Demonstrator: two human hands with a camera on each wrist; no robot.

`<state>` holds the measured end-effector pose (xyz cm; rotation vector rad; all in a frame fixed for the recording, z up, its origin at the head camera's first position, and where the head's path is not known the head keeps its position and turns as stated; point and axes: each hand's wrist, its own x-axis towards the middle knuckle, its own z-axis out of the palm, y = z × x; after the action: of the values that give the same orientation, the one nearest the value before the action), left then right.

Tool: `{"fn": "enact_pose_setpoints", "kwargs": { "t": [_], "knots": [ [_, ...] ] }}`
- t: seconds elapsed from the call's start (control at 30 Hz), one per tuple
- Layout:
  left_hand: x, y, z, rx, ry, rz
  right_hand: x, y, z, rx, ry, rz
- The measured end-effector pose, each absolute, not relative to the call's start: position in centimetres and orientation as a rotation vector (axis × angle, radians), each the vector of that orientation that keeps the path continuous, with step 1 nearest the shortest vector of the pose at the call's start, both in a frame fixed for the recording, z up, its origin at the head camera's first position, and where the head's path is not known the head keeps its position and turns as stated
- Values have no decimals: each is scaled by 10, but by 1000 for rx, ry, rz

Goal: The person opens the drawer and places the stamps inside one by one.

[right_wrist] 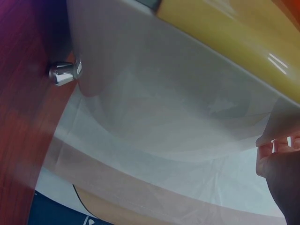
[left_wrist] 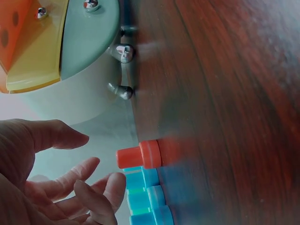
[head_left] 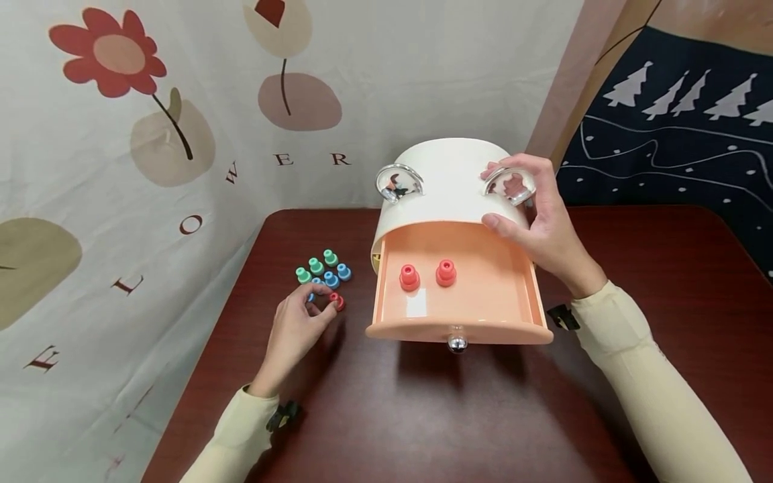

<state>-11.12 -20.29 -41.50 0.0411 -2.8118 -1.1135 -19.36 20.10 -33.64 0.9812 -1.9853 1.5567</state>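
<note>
the left hand is just beside one red peg on the table at left, thumb and fingers apart, holding nothing. around there stand three green pegs and at least three blue pegs, partly hidden. the right hand, thumb and fingers spread wide, holds the white cabinet at the right of two silver ear pieces. two more red pegs stand in its one pulled-out peach drawer, at whose near side is one silver knob.

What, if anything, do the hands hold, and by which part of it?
The right hand holds the white cabinet at its upper right, around the silver ear. The left hand, near a red peg, holds nothing.
</note>
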Motion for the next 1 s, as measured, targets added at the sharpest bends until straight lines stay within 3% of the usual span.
{"fn": "enact_pose_setpoints", "kwargs": {
  "t": [1.0],
  "knots": [
    [-108,-196,-429,-93,-2814,-885,-193,203,-336,972,-2003,1548]
  ]
}}
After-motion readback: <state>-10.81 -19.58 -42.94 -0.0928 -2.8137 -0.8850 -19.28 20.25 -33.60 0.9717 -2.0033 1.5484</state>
